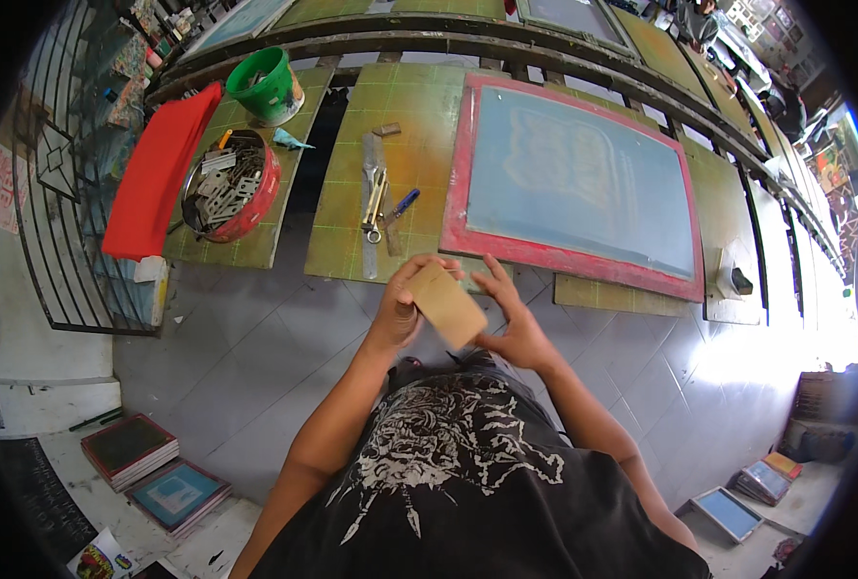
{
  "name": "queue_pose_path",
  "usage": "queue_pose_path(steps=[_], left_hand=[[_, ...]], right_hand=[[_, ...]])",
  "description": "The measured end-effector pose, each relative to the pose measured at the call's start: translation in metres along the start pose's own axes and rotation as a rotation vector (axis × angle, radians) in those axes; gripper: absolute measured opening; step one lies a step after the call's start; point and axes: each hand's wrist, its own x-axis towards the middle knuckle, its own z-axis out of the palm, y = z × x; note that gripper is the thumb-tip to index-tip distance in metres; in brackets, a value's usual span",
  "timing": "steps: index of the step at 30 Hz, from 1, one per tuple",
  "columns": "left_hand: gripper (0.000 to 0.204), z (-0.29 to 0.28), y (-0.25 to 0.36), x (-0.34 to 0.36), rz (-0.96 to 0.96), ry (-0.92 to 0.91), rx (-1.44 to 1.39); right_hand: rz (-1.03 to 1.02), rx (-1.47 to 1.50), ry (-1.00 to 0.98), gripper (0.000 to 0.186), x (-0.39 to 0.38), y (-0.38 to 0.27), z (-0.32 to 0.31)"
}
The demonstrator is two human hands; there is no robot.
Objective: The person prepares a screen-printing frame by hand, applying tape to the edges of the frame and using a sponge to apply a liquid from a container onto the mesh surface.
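Black shirt (487, 482) nearest; tan card (450, 309) in left grip (397, 311).

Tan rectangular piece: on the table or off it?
Off: the left hand holds the tan piece, with grey floor, not the table, showing just below it.

A wide fisheye view looks steeply down and slightly forward from the wearer's head. The wearer's black shirt (477, 473) fills the bottom, very near. The left hand (398, 307) and right hand (516, 323) sit mid-view, close. Worktables (424, 159) begin just beyond, receding toward the top. Straight edges bow near the dark, rounded border.
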Motion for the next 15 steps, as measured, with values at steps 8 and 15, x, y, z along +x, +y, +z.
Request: queue_pose_path(steps=[8, 15], left_hand=[[0.079, 0.087, -0.038, 0.007, 0.494, 0.355, 1.259], [0.070, 0.161, -0.097, 0.021, 0.568, 0.349, 1.504]], right_hand=[[0.183, 0.106, 0.159, 0.041, -0.024, -0.012, -0.069], [0.159, -0.051, 0.274, 0.037, -0.052, -0.008, -0.128]])
